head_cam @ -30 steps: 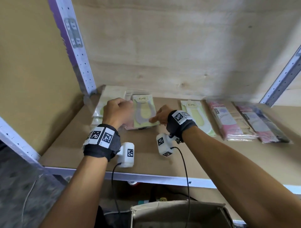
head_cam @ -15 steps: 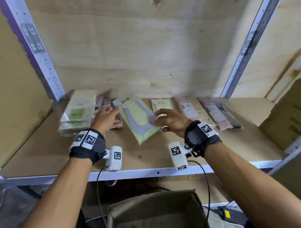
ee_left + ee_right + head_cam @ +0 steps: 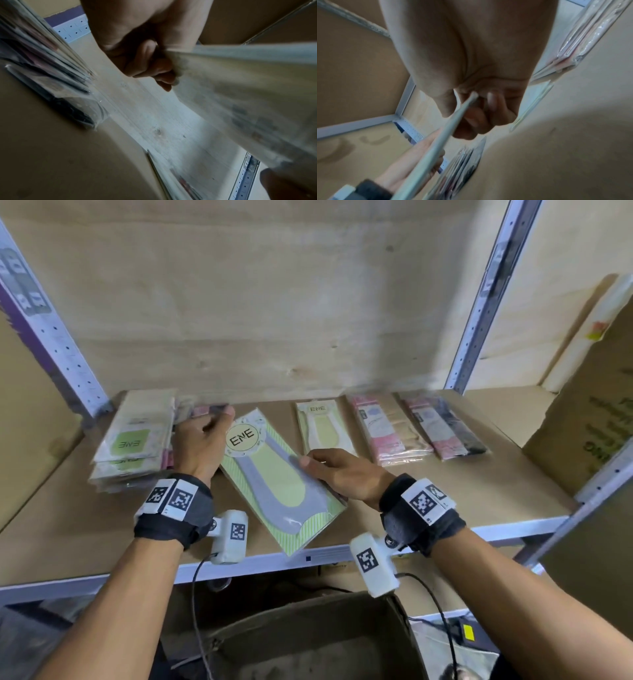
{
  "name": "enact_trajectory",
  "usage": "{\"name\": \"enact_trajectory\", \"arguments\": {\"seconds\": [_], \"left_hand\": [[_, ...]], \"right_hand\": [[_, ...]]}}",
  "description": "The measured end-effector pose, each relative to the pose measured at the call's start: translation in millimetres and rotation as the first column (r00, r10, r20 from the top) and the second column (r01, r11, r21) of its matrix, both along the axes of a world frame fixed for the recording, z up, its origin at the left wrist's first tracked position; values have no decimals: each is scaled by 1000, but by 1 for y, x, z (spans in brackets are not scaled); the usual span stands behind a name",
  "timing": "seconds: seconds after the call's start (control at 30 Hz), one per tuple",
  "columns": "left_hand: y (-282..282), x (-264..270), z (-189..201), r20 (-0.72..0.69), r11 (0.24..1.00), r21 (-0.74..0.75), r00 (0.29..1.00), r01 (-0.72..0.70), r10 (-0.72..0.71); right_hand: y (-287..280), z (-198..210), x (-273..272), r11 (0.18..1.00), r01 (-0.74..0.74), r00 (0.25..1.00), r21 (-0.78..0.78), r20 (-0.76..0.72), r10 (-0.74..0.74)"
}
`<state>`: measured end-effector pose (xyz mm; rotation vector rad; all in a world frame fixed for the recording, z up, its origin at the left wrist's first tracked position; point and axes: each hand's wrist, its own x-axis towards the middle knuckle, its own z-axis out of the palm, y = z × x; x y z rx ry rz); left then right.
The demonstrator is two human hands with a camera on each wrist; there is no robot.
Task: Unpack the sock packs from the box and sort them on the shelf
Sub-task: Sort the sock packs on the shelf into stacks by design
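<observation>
We see the left hand and right hand each grasping, with curled fingers, an edge of the green-and-grey sock pack labelled "ENE", held above the shelf between stacked "ENE" packs and another "ENE" pack.

The green ENE pack, which one second ago lay flat near the back edge of the shelf beside the left stack, is now lifted clear of the shelf and tilted. Its lower corner reaches the front edge. The left hand and right hand have shifted to pinch opposite long edges.
</observation>
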<state>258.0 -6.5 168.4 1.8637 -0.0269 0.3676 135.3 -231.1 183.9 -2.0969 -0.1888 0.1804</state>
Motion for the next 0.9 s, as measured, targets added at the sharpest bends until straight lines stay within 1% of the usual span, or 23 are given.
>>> {"name": "enact_trajectory", "arguments": {"seconds": [0.1, 0.17, 0.2, 0.27, 0.3, 0.33, 0.47, 0.57, 0.63, 0.7, 0.73, 0.8, 0.83, 0.87, 0.9], "left_hand": [[-3, 0, -1, 14, 1000, -14, 1000, 22, -22], [-5, -2, 0, 4, 1000, -26, 1000, 19, -18], [-5, -2, 1, -10, 998, -57, 1000, 23, -24], [-8, -3, 4, -63, 977, -208, 996, 52, -67], [-9, -3, 6, -92, 958, -279, 992, 61, -90], [-11, -3, 7, -108, 945, -320, 988, 68, -108], [-9, -8, 12, -128, 921, -369, 974, 127, -185], [-12, -19, 19, -192, 884, -435, 941, 172, -278], [-21, -27, 19, -221, 893, -384, 916, 235, -336], [-34, -40, 17, -239, 922, -264, 907, 283, -347], [-40, -46, 16, -236, 937, -190, 913, 292, -332], [-52, -56, 14, -186, 966, 11, 949, 260, -254], [-56, -61, 14, -132, 968, 119, 970, 222, -206], [-58, -64, 15, -71, 964, 200, 984, 177, -166], [-60, -65, 16, -24, 960, 238, 989, 144, -143]], "right_hand": [[6, -5, 1, 997, -4, 997, -80, 71, 10], [9, -9, 1, 994, 20, 989, -108, 148, -3], [11, -10, 1, 992, 36, 981, -123, 192, -12], [13, -10, 1, 989, 62, 967, -132, 253, -27], [13, -10, 2, 990, 67, 964, -122, 264, -32], [13, -10, 3, 992, 72, 963, -106, 268, -41], [9, -11, 3, 993, 111, 952, -30, 290, -98], [5, -13, 7, 966, 238, 921, 97, 293, -256], [3, -12, 12, 930, 328, 888, 165, 283, -363], [2, -11, 17, 894, 400, 851, 202, 279, -444], [3, -11, 19, 878, 431, 832, 210, 285, -476], [5, -11, 20, 850, 482, 797, 211, 297, -526], [7, -11, 20, 837, 502, 785, 217, 292, -546], [10, -12, 20, 825, 517, 776, 229, 282, -565], [12, -12, 20, 814, 528, 770, 242, 268, -579]]}}
